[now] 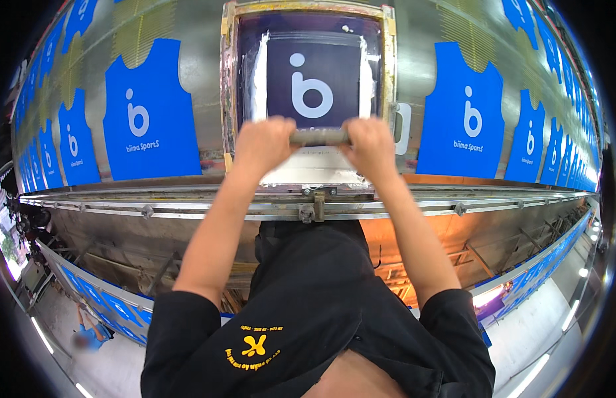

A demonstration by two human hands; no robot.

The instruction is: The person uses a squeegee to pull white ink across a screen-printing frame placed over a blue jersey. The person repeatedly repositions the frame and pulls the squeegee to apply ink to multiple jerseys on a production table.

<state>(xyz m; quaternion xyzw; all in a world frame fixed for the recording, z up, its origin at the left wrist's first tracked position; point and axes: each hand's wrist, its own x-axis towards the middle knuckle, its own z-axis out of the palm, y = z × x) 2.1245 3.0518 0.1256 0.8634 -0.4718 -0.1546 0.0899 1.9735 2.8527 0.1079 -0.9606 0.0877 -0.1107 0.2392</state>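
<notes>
My left hand (pixel 266 144) and my right hand (pixel 371 147) are both closed around a squeegee (pixel 319 137), one at each end of its grip. The squeegee lies crosswise over the near half of a printing screen (pixel 279 73), whose frame (pixel 229 86) is stained with ink. A pale round-and-stem design shows on the dark mesh beyond my hands. White ink (pixel 259 83) streaks both sides of the mesh, and a pale band lies nearer me. My fists and the squeegee cover the middle of the screen, and its blade edge is hidden.
Blue cut shirt panels with white prints lie left (pixel 152 109) and right (pixel 461 113) of the screen. A metal rail (pixel 241 209) with a clamp (pixel 313 209) runs along the table's near edge. Behind me stand more tables with blue panels; another person (pixel 92 335) is far at lower left.
</notes>
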